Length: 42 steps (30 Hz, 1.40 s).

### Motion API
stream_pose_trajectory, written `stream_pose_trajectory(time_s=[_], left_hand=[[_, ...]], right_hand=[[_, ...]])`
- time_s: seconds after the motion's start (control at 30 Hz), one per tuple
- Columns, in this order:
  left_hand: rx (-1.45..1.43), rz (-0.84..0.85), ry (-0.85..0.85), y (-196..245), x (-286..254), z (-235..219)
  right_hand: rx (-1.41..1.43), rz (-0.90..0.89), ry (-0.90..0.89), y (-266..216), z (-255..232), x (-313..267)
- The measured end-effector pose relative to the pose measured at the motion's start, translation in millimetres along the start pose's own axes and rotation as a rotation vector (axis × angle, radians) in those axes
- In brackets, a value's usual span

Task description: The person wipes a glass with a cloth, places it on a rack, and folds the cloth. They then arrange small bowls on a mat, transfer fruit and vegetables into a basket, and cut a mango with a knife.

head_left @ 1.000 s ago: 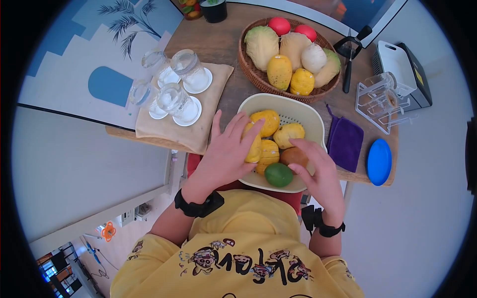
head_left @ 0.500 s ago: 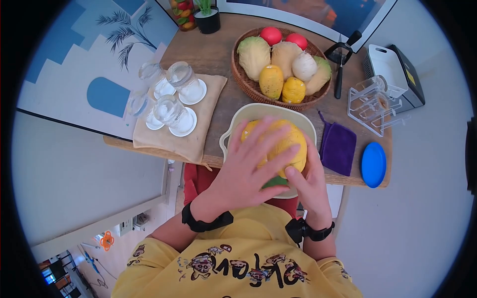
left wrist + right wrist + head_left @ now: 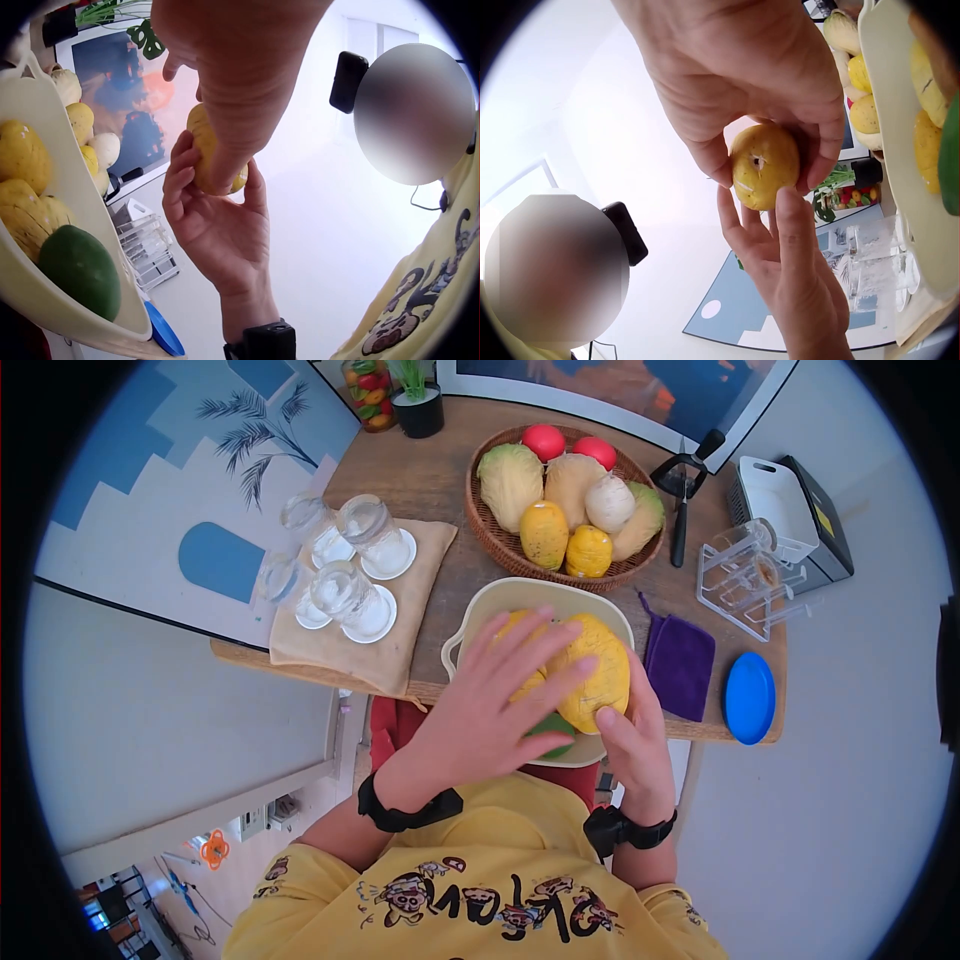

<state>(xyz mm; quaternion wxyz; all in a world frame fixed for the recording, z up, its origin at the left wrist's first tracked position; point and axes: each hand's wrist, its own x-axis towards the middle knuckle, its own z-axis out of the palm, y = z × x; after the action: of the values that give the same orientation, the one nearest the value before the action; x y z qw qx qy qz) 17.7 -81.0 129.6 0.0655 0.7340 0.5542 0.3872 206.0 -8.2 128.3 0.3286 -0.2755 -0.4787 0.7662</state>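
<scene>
Above the cream basket (image 3: 480, 603), my right hand (image 3: 638, 745) grips a yellow fruit (image 3: 594, 678), thumb on its near side and fingers round its far side. My left hand (image 3: 480, 710) is spread with straight fingers across the fruit's left side. In the right wrist view the fruit (image 3: 765, 166) shows its round end between the right hand (image 3: 742, 71) and the left hand (image 3: 799, 277). Inside the basket lie more yellow fruits (image 3: 22, 157) and a green fruit (image 3: 81, 271), partly hidden by my left hand in the head view.
Behind the basket stands a wicker basket (image 3: 490, 538) of produce. Upturned glasses (image 3: 345, 595) stand on a beige mat (image 3: 400, 645) at left. A purple pouch (image 3: 680, 665), blue plate (image 3: 750, 698), glass rack (image 3: 735, 600) and knife (image 3: 680, 530) lie to the right.
The left hand has left the basket's left side with a yellow fruit, and the right hand now grips that fruit. Since half a second ago, the fruit shows more between the hands.
</scene>
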Motion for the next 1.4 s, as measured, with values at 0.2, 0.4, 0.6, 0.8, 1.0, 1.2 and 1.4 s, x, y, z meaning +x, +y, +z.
stream_pose_trajectory(time_s=[0.2, 0.4, 0.6, 0.8, 1.0, 1.2, 1.4], left_hand=[[0.066, -0.112, -0.066, -6, 4, -1], [-0.397, -0.165, -0.014, -2, 3, 11], [-0.62, -0.248, 0.064, 3, 2, 7], [-0.272, -0.148, 0.019, -3, 0, 6], [-0.044, 0.065, 0.002, 5, 6, -2], [0.14, 0.106, -0.14, 6, 10, -6], [-0.081, -0.174, -0.045, -12, 4, -8]], right_hand=[[0.022, 0.046, -0.066, 5, 2, -2], [0.259, 0.055, -0.093, 2, -2, 2], [0.176, 0.203, -0.209, 10, -4, -2], [-0.117, -0.126, -0.289, 2, -3, 10], [0.124, 0.116, -0.083, 4, 1, 2], [0.084, 0.14, -0.041, 6, -13, -2], [-0.067, -0.029, -0.062, -1, -4, 6]])
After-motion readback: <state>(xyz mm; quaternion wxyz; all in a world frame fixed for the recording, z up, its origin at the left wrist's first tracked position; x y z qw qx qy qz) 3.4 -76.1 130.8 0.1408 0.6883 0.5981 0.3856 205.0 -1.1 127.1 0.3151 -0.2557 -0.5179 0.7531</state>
